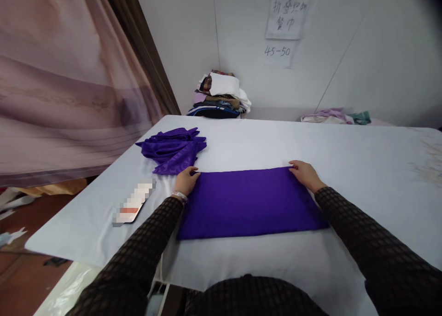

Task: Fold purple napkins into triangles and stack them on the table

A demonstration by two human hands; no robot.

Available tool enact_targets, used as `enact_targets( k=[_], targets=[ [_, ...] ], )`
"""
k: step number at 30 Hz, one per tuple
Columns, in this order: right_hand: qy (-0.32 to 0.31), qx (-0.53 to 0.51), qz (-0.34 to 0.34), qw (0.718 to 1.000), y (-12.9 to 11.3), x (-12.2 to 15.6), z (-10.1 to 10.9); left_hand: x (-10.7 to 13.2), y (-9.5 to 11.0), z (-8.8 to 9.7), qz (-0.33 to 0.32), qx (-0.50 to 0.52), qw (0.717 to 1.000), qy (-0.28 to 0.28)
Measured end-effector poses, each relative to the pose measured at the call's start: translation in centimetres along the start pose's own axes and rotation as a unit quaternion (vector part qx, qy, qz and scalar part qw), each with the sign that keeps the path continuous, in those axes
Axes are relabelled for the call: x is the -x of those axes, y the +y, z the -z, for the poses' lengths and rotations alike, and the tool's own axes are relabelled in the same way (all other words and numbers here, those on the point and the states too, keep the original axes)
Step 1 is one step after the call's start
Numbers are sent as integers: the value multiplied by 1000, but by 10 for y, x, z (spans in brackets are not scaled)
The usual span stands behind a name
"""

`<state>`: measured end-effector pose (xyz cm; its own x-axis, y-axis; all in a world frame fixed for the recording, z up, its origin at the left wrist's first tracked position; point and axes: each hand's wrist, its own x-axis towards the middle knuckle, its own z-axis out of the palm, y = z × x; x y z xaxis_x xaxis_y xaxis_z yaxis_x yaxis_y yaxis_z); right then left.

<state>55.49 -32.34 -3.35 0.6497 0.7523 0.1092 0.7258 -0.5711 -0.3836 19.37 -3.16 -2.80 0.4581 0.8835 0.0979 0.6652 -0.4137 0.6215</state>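
A purple cloth [248, 203] lies flat on the white table [362, 169], folded into a wide rectangle in front of me. My left hand [185, 180] pinches its far left corner, fingers closed on the fabric. My right hand [304, 172] pinches the far right corner the same way. Both arms wear dark checked sleeves, and a bracelet sits on my left wrist.
A pile of folded purple cloths [172, 148] lies at the far left of the table. A blurred flat object [134, 203] rests near the left edge. Stacked mixed fabrics [221, 95] and more cloth [331, 117] sit by the back wall. A pink curtain [69, 77] hangs left.
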Motion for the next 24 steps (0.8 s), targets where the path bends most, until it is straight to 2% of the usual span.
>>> enact_targets(
  k=[10,13,19,24],
  targets=[
    [52,-24,58,997,15,15,-2,12,-18,12,27,89,996,1],
    [54,-37,48,997,18,16,-2,14,-16,11,33,96,995,17],
    [32,-48,13,998,18,12,-4,12,-8,10,26,26,999,20],
    [45,-108,25,993,7,23,0,17,-9,15,-3,5,1000,19]
  ],
)
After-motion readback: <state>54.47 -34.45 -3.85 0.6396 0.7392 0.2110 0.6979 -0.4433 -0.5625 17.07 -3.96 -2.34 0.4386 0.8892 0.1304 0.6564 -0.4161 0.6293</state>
